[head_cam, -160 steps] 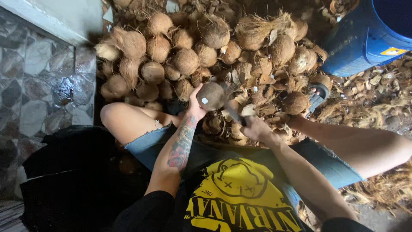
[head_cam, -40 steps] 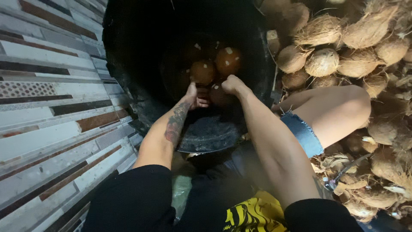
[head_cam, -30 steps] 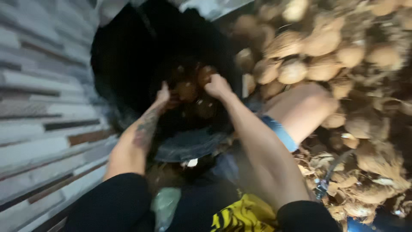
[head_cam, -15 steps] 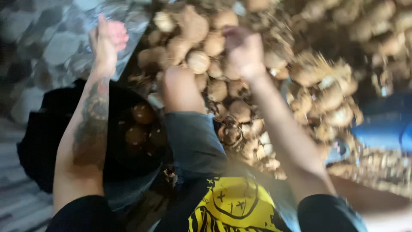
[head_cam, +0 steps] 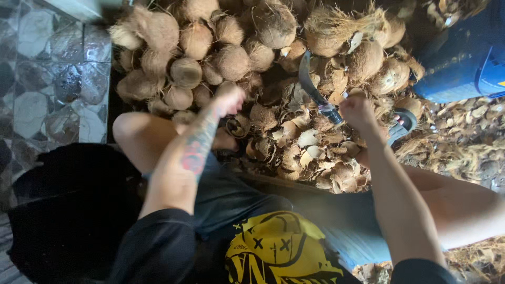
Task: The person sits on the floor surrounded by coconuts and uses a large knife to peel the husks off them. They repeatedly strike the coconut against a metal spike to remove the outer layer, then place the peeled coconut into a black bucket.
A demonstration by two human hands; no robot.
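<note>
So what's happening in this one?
A seated person works at a heap of husked coconuts. The right hand grips the handle of a curved blade over a litter of shell pieces. The left hand reaches toward the heap, holding nothing visible. A black tub sits at their left.

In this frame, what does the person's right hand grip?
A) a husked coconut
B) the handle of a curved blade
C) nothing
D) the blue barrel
B: the right hand closes on the handle of the curved blade, which points up over the coconut pile.
</note>
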